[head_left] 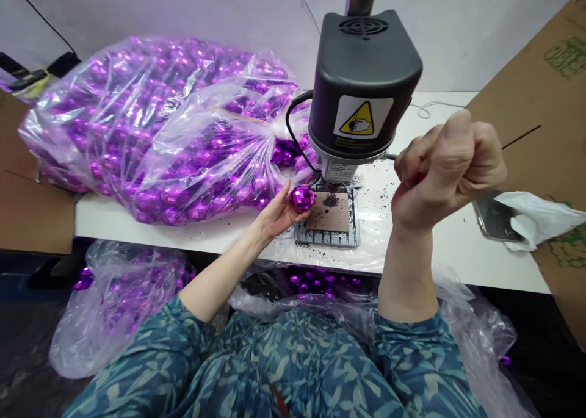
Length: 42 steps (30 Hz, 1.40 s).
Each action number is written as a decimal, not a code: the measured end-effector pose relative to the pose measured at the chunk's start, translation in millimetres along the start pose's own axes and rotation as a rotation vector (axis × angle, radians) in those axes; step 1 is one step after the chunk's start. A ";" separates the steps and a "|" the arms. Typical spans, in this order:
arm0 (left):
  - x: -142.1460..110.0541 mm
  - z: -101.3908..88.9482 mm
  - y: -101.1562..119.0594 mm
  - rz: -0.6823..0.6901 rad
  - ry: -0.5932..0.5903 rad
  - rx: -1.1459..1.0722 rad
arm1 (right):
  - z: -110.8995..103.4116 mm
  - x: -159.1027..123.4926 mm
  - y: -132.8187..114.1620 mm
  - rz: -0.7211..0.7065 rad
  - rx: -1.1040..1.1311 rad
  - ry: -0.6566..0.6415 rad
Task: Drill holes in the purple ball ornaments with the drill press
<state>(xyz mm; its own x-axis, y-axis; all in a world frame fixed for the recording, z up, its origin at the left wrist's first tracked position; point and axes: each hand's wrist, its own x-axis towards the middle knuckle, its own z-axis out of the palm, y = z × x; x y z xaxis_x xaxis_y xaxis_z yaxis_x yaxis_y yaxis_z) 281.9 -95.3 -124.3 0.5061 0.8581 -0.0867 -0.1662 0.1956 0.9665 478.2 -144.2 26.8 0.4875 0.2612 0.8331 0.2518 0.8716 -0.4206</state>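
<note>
A shiny purple faceted ball rests in the fingers of my left hand, just left of the brown board. That board has a small hole and a pile of dark shavings, and lies on the slotted metal base of a small bench drill press. Raised at the machine's right side, my right hand is closed in a fist around its feed lever; most of the grip is hidden, with a thin dark rod showing beyond. The drill tip is largely hidden beneath the motor head.
A big clear plastic bag full of purple balls covers the table's left. Another bag with balls hangs below the edge. A phone and white tissue lie at right by a cardboard box. Dark shavings dot the white table.
</note>
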 end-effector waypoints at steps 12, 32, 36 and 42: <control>3.9 4.3 -21.3 0.132 0.078 0.210 | -1.1 -4.5 -4.9 0.041 -0.179 -0.021; 20.0 18.2 -23.1 0.156 0.008 0.477 | -1.6 -4.6 -5.8 0.077 -0.080 0.017; 16.6 27.6 -22.4 0.247 0.047 0.683 | -1.8 -4.7 -2.5 0.066 -0.041 0.027; 13.0 40.8 -25.7 0.320 0.040 0.726 | 0.5 -1.5 -0.6 0.050 -0.045 0.027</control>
<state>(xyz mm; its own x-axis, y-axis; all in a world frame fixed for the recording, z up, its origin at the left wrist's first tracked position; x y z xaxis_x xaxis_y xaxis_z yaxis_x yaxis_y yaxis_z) 327.3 -108.5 -140.4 0.4937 0.8397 0.2263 0.3025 -0.4098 0.8606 476.9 -144.9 26.0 0.5225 0.2918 0.8012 0.2635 0.8384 -0.4772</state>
